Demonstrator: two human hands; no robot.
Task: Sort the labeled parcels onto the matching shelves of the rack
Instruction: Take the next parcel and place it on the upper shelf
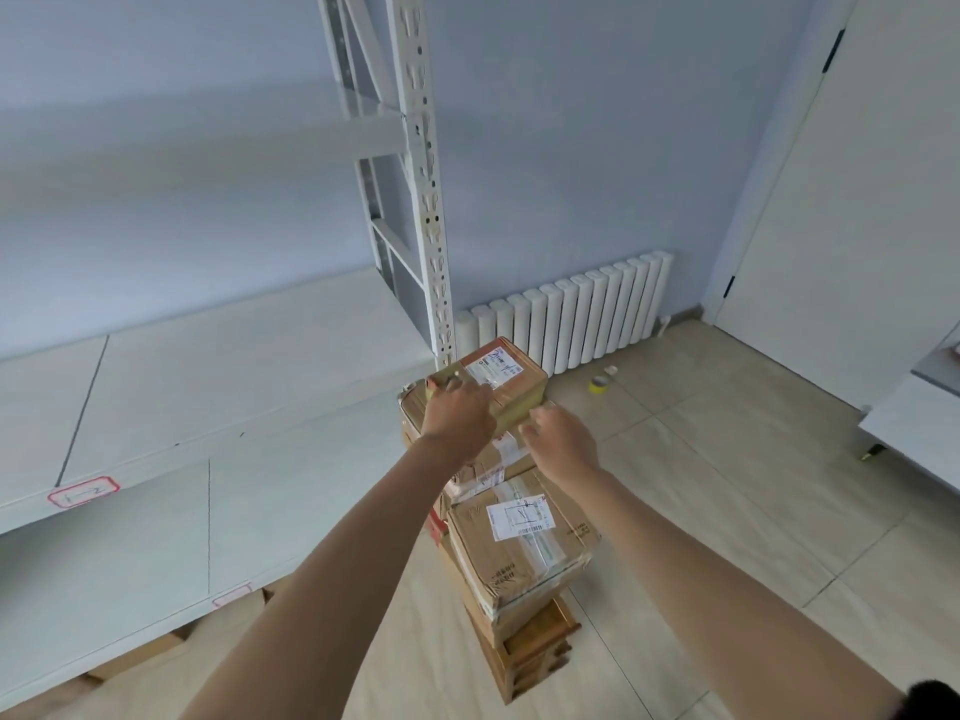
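A small brown parcel (511, 379) with a white handwritten label tops a stack of cardboard parcels (519, 543) on the floor, right of the rack. My left hand (457, 415) rests on the small parcel's near left edge, fingers curled over it. My right hand (563, 441) hovers at its near right corner, fingers apart, just touching or barely off it. The white metal rack (426, 200) stands to the left, with its shelves (208, 366) bare. A red-bordered label (83, 492) sits on a shelf's front edge. Another label (231, 595) marks the shelf below.
A white radiator (571, 314) lines the far wall behind the stack. A yellow tape roll (600, 384) lies on the tiled floor. A white door (852, 174) and a white table (914, 423) are on the right. A cardboard box (135, 654) sits under the lowest shelf.
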